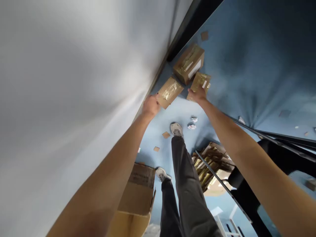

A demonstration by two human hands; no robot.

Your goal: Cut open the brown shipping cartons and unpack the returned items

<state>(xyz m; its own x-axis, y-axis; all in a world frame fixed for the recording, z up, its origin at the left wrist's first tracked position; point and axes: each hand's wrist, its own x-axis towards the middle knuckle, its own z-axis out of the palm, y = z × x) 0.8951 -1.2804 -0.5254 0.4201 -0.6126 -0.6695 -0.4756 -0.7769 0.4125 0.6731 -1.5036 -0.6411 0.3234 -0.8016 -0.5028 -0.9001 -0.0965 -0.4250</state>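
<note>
My left hand (151,104) grips the near end of a brown cardboard box (171,92) with shiny clear tape on top, close to the foot of the white wall. To its right, my right hand (197,94) is closed around the lower end of a smaller taped carton (201,81) bearing a small white label. Just beyond both stands a larger cardboard box (189,63), taped along its top, with a white label on its side. The undersides of the two held boxes are hidden, so I cannot tell whether they touch the floor.
A white wall (74,82) runs along the left. Crumpled paper (192,126) and cardboard scraps (166,135) lie on the blue floor. An open carton (137,194) stands at lower left, flattened cardboard (212,164) at lower right, beside a metal bar (222,184). A dark beam (192,29) is behind.
</note>
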